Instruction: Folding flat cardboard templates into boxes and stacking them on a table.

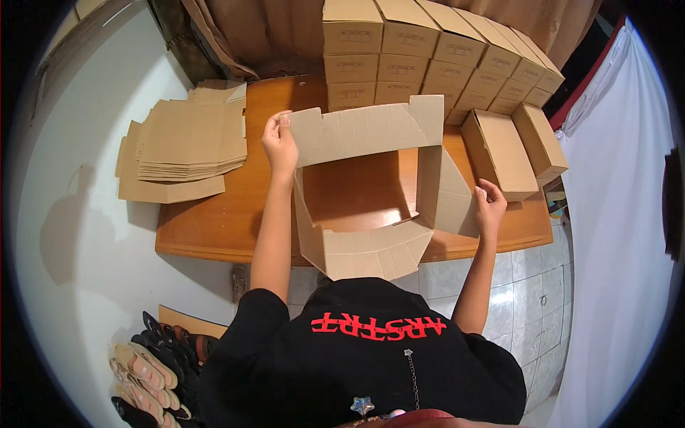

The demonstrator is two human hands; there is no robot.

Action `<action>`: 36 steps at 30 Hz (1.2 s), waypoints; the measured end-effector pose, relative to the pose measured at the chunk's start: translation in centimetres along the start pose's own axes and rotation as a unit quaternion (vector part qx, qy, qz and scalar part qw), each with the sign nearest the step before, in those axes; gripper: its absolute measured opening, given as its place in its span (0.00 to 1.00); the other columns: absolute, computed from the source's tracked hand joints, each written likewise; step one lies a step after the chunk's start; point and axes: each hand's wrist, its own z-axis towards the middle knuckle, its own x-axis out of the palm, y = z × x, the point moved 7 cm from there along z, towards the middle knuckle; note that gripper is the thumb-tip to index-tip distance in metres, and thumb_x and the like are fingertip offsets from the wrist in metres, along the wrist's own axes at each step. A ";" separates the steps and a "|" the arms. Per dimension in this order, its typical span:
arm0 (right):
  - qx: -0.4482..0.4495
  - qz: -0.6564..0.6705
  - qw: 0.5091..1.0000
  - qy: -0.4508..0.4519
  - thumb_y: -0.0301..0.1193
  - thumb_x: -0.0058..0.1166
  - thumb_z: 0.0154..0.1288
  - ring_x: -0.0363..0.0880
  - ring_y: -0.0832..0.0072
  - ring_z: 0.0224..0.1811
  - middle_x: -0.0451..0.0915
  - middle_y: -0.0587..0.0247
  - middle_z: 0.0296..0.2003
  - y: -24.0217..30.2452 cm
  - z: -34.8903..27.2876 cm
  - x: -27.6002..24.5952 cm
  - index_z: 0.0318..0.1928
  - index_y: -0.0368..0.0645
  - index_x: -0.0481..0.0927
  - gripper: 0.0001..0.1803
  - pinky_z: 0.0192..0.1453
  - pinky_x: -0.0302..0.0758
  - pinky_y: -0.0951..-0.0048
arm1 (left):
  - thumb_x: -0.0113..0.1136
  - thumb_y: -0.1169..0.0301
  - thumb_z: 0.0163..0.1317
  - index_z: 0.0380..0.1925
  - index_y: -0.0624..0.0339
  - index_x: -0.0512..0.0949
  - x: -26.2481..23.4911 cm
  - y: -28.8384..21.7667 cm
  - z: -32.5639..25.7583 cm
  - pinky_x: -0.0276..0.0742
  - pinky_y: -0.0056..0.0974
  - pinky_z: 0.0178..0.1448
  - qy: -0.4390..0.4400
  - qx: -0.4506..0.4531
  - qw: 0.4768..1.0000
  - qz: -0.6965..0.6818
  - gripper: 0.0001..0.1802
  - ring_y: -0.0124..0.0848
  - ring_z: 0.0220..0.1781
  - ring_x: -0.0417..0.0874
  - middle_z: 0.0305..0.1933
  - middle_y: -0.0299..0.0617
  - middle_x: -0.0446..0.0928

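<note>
An unfolded cardboard box (367,132) stands up as a hollow frame over the near middle of the table, its flaps spread and the tabletop showing through it. My left hand (280,143) is closed on the far left corner of the box, thumb against the flap. At the right, my right hand (490,205) pinches the edge of a side flap that sticks outward. The near flap leans toward my chest, over the table's front edge.
On the wooden table (214,232), flat cardboard blanks (189,139) are piled at the left. Closed boxes (353,36) are stacked in rows at the back right, with two more boxes (503,153) in front. Sandals (146,371) lie at the lower left. A white curtain (614,178) hangs at right.
</note>
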 end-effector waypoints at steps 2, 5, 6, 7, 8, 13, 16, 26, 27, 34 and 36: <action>-0.009 -0.024 1.000 -0.009 0.22 0.56 0.54 0.76 0.80 0.32 0.79 0.63 0.31 -1.0 0.8 -1.3 0.40 0.34 0.78 0.11 0.37 0.72 0.80 | 0.44 0.70 0.66 0.41 0.64 0.69 1.7 2.0 -0.5 0.68 0.29 0.42 0.022 -0.052 0.998 0.013 0.09 0.23 0.36 0.74 0.34 0.39 0.76; -0.011 -0.041 0.999 0.005 0.22 0.56 0.54 0.77 0.80 0.32 0.80 0.62 0.30 -1.9 1.2 -1.8 0.39 0.33 0.78 0.11 0.39 0.72 0.80 | 0.45 0.76 0.63 0.42 0.62 0.68 3.6 3.0 -1.4 0.67 0.33 0.48 0.031 0.018 0.999 0.016 0.08 0.31 0.43 0.74 0.41 0.46 0.75; -0.013 -0.047 0.999 0.012 0.22 0.57 0.53 0.77 0.80 0.32 0.80 0.61 0.29 -2.6 1.4 -1.9 0.39 0.33 0.79 0.10 0.39 0.72 0.79 | 0.45 0.76 0.63 0.42 0.62 0.68 3.5 3.5 -2.0 0.67 0.33 0.48 0.028 0.019 0.999 0.016 0.08 0.31 0.43 0.74 0.41 0.46 0.75; -0.012 -0.064 0.998 0.005 0.22 0.58 0.51 0.77 0.78 0.32 0.80 0.60 0.28 -3.2 1.6 -2.0 0.37 0.35 0.80 0.10 0.39 0.73 0.77 | 0.46 0.76 0.63 0.41 0.61 0.69 4.3 3.7 -2.4 0.67 0.35 0.50 0.072 0.023 0.989 0.128 0.08 0.33 0.46 0.73 0.44 0.47 0.74; -0.015 -0.063 0.998 0.008 0.22 0.58 0.51 0.77 0.78 0.32 0.80 0.60 0.28 -3.6 1.8 -2.1 0.37 0.35 0.80 0.10 0.39 0.73 0.77 | 0.46 0.77 0.62 0.41 0.61 0.69 4.6 4.1 -3.0 0.67 0.37 0.52 0.114 0.026 0.964 0.240 0.08 0.36 0.49 0.73 0.46 0.48 0.73; 0.023 -0.138 0.990 0.003 0.25 0.61 0.48 0.78 0.71 0.32 0.81 0.56 0.29 -7.6 2.1 -2.8 0.36 0.38 0.81 0.11 0.40 0.73 0.72 | 0.59 0.56 0.54 0.51 0.52 0.70 4.3 1.9 -9.6 0.54 0.48 0.65 0.184 -0.116 0.885 0.413 0.25 0.51 0.64 0.57 0.61 0.58 0.58; 0.024 -0.156 0.987 0.011 0.25 0.60 0.48 0.78 0.69 0.32 0.80 0.55 0.29 -7.8 2.2 -2.6 0.35 0.38 0.81 0.11 0.40 0.73 0.70 | 0.62 0.42 0.42 0.56 0.48 0.67 3.9 2.6 -13.8 0.51 0.52 0.67 0.317 -0.190 0.811 0.454 0.41 0.57 0.68 0.47 0.65 0.60 0.51; 0.024 -0.272 0.961 0.043 0.25 0.56 0.51 0.76 0.56 0.39 0.77 0.49 0.35 -9.5 1.2 -0.9 0.36 0.37 0.79 0.10 0.43 0.72 0.64 | 0.51 0.62 0.51 0.53 0.56 0.68 1.8 2.1 -14.2 0.68 0.38 0.55 0.323 -0.327 0.822 0.336 0.27 0.43 0.50 0.75 0.49 0.55 0.74; 0.025 -0.272 0.961 0.043 0.25 0.56 0.51 0.76 0.56 0.39 0.77 0.49 0.35 -9.4 1.0 -0.6 0.36 0.37 0.79 0.10 0.43 0.72 0.64 | 0.49 0.68 0.52 0.52 0.57 0.69 0.5 2.3 -13.0 0.69 0.38 0.53 0.295 -0.270 0.847 0.350 0.23 0.43 0.48 0.77 0.45 0.53 0.76; -0.108 -0.409 0.906 0.006 0.28 0.58 0.50 0.60 0.56 0.58 0.66 0.52 0.50 -2.9 0.6 3.1 0.47 0.42 0.73 0.20 0.62 0.55 0.49 | 0.54 0.82 0.49 0.41 0.57 0.76 -3.7 -0.8 -10.0 0.66 0.41 0.56 0.125 -0.101 0.885 0.436 0.17 0.42 0.54 0.73 0.49 0.46 0.75; -0.159 -0.432 0.888 0.008 0.29 0.58 0.50 0.59 0.56 0.59 0.67 0.52 0.49 -1.7 0.4 5.0 0.48 0.42 0.72 0.22 0.64 0.50 0.45 | 0.57 0.80 0.49 0.41 0.56 0.77 -3.8 -0.3 -10.0 0.61 0.45 0.59 0.138 -0.064 0.836 0.527 0.17 0.41 0.57 0.69 0.51 0.44 0.73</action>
